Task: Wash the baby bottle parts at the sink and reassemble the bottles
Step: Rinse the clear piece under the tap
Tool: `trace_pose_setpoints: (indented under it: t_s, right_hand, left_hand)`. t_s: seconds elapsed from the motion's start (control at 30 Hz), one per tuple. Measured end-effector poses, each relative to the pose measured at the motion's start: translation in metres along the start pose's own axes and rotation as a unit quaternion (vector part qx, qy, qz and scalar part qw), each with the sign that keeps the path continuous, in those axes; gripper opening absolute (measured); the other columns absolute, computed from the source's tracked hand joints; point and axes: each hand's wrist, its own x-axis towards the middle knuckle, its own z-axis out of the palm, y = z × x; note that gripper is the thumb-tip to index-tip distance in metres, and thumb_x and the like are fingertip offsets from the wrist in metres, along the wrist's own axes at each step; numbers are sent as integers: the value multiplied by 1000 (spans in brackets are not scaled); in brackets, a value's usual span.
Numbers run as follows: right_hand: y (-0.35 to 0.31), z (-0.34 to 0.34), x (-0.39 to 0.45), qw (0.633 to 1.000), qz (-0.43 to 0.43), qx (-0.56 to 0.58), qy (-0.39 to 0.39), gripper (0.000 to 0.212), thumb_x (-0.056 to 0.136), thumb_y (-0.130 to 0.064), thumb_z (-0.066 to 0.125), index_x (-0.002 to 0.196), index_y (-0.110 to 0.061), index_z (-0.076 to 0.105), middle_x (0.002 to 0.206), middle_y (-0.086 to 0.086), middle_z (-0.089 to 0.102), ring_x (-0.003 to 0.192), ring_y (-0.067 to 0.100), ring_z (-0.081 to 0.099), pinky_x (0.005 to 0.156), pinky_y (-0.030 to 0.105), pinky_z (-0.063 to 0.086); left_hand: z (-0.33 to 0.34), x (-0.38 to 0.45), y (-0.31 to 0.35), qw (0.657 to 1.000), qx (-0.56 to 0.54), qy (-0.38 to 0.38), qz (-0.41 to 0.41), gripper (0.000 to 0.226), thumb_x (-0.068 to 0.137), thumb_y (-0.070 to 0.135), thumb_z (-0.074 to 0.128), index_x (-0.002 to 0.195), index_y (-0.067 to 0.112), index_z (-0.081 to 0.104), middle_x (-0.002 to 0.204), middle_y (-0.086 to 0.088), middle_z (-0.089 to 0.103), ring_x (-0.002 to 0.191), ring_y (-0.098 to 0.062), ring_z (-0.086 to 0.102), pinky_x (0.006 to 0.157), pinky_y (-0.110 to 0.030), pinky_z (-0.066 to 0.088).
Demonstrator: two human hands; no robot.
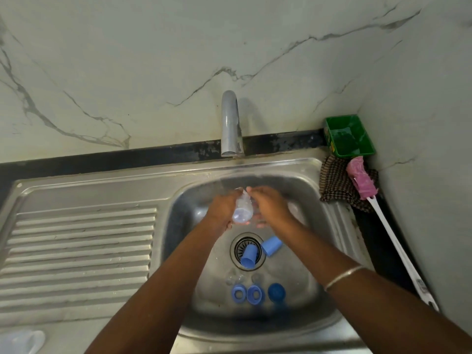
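Between both hands [251, 209], clear bottle [242, 209].

1. Sink [324, 226]: grey steel; ribbed drainboard to its left.
2. Wall behind sink: pale marble with grey veins; black strip at its foot.
3. 2 caps [260, 250] at sink drain: light blue.
4. 3 rings [258, 293] in sink, near edge: blue.
5. Bottle [242, 209] over sink: clear.
6. Tray [362, 146] right of sink: green.
7. Cloth [337, 185] right of sink: brown check.
8. Brush [361, 178] on cloth: pink head, white handle.
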Motion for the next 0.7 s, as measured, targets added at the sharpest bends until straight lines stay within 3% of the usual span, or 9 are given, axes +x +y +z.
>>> trace_pose_setpoints:
  t_s: [0.1,0.2,0.27,0.4,0.47,0.53,0.6,0.7]
  right_hand:
    - [26,1,-20,993,65,29,-94,43,92,-58,58,125,-31,57,107,7,70,75,23,72,62,34,60]
    - [39,7,-34,990,88,56,-95,58,92,-53,62,143,-30,47,126,9,64,85,25,72,65,36,61]
    - [42,10,-41,990,94,45,-93,64,91,-49,66,148,-30,41,137,10,56,98,32,70,59,33,61]
    - [49,6,-48,984,98,-91,-116,57,93,-29,65,146,-22,46,140,3,52,89,30,71,64,34,62]
    - [57,0,-51,980,49,-160,-108,55,90,-32,65,141,-23,49,135,3,56,93,24,65,62,28,57]
    - [63,-6,-55,960,-16,-263,-99,53,86,-40,65,133,-24,47,122,6,62,96,23,62,73,30,55]
    - [67,-11,-57,938,-58,-327,-98,50,82,-41,67,121,-22,42,107,7,64,93,27,64,81,38,56]
    - [64,-15,-60,915,-132,-373,-84,45,81,-37,69,114,-22,42,101,7,64,87,28,63,74,39,57]
  left_hand:
    - [7,-16,-24,999,-28,25,25,35,99,49,52,93,17,64,93,-10,69,85,-26,67,86,-43,56]
    - [15,-27,-52,999,-34,28,-7,45,103,48,42,86,13,65,94,-19,72,90,-35,69,91,-47,57]
    - [16,-33,-69,999,-14,23,-41,55,104,50,34,87,9,67,93,-19,72,84,-32,67,79,-38,55]
    - [6,-47,-89,996,1,14,-92,49,102,49,47,91,8,70,83,-9,74,69,-18,69,55,-25,54]
    - [-1,-51,-95,995,33,27,-92,32,97,33,61,86,5,73,77,-8,76,66,-19,71,55,-24,54]
    - [-6,-57,-100,995,49,45,-79,20,91,17,65,80,2,72,71,-10,72,60,-22,67,53,-25,50]
    - [-9,-62,-104,994,79,56,-50,18,90,17,62,81,4,71,72,-9,70,58,-21,64,53,-25,47]
    - [-14,-71,-107,985,142,95,14,16,91,26,60,81,17,69,78,-2,74,59,-15,68,50,-21,47]
